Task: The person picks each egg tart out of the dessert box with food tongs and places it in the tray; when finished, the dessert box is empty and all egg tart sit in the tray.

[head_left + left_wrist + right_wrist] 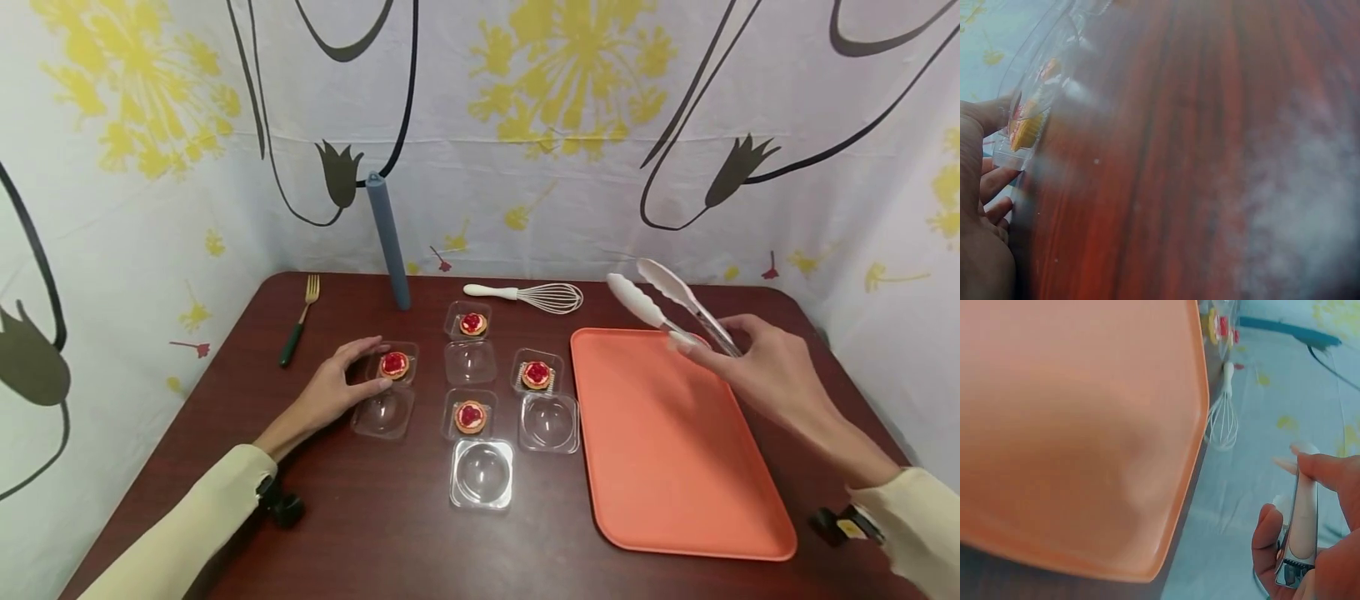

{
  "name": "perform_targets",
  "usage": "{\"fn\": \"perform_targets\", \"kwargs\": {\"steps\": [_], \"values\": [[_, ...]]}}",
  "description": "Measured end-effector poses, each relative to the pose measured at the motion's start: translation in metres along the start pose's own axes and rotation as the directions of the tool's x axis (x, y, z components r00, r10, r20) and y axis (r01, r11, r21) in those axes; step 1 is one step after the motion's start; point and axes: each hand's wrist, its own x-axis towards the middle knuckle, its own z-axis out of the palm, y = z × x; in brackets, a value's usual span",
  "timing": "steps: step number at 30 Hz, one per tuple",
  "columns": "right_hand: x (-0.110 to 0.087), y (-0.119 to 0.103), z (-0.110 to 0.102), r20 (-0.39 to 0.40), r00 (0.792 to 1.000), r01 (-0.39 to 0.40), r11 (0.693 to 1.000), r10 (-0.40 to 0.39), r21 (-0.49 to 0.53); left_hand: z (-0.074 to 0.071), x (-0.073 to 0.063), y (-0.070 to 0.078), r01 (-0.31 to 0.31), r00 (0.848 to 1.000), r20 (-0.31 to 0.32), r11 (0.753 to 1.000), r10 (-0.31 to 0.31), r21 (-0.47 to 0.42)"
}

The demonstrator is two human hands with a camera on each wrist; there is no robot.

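Observation:
My left hand grips a clear plastic clamshell container at the table's left, thumb on its near side and fingers on the far side. Inside sits a small tart with a red topping, and the container's lid lies folded open toward me. In the left wrist view the thumb and fingers lie along the container's edge. My right hand holds a pair of tongs with white tips above the far part of the orange tray. The tong tips are spread apart with nothing between them.
Other open containers with tarts stand mid-table, left of the tray. A whisk lies behind them. Toward the back left are a blue rod-like stick and a fork with a green handle.

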Motion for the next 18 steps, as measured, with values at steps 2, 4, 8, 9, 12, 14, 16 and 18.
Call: {"fn": "perform_targets", "kwargs": {"steps": [2, 4, 8, 9, 12, 14, 16, 18], "values": [[0.003, -0.010, 0.002, 0.006, 0.999, 0.039, 0.999, -0.039, 0.001, 0.001, 0.000, 0.001, 0.000, 1.000, -0.003, 1.000, 0.000, -0.003], [0.006, -0.021, 0.005, 0.013, 0.997, 0.071, 0.997, -0.071, -0.001, 0.001, 0.000, 0.002, 0.002, 1.000, -0.006, 1.000, -0.002, -0.004], [0.011, -0.041, 0.011, 0.040, 0.993, 0.115, 0.993, -0.115, 0.006, 0.001, 0.000, 0.002, 0.003, 1.000, -0.010, 1.000, -0.003, -0.009], [0.012, -0.045, 0.013, 0.052, 0.991, 0.125, 0.992, -0.125, 0.009, 0.001, 0.000, 0.002, 0.001, 1.000, -0.010, 1.000, -0.001, -0.009], [0.017, -0.057, 0.018, 0.076, 0.984, 0.162, 0.987, -0.163, 0.018, 0.000, -0.001, 0.003, 0.001, 1.000, -0.015, 1.000, -0.001, -0.004], [0.020, -0.064, 0.022, 0.082, 0.978, 0.188, 0.982, -0.189, 0.023, 0.001, -0.001, 0.002, 0.007, 1.000, -0.017, 1.000, -0.007, 0.003], [0.023, -0.070, 0.026, 0.084, 0.973, 0.214, 0.977, -0.215, 0.024, 0.001, -0.001, 0.001, 0.012, 1.000, -0.017, 1.000, -0.012, 0.008], [0.026, -0.077, 0.029, 0.094, 0.967, 0.234, 0.972, -0.235, 0.029, 0.001, -0.001, 0.001, 0.015, 1.000, -0.015, 1.000, -0.015, 0.010]]}}
